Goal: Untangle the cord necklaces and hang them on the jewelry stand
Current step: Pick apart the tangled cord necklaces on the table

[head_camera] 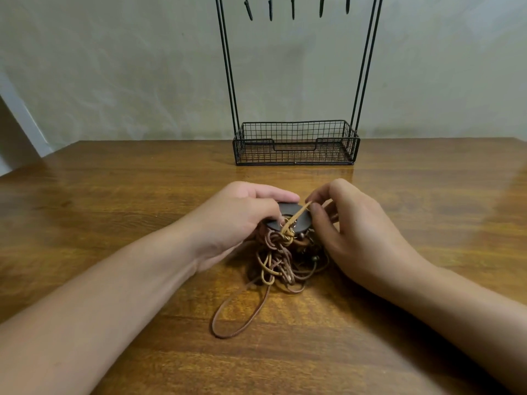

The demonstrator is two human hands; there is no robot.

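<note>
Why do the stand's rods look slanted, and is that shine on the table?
Head view: the wide-angle lens bends edges, so the jewelry stand rods lean; soft glare streaks the wooden table on the right; forearms near the frame's bottom blur, while the cord tangle stays fairly sharp.

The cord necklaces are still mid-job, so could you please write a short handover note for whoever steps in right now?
Left hand: grips the dark disc pendant at the top of the tangle.
Right hand: pinches a tan cord that runs up from the knot.
Cord necklaces: one knotted bundle on the wooden table, a brown loop trailing toward the person.
Jewelry stand: behind the bundle; the visible hooks and basket hold nothing.
Done: nothing hung.
Left: free each necklace, hang all.
</note>
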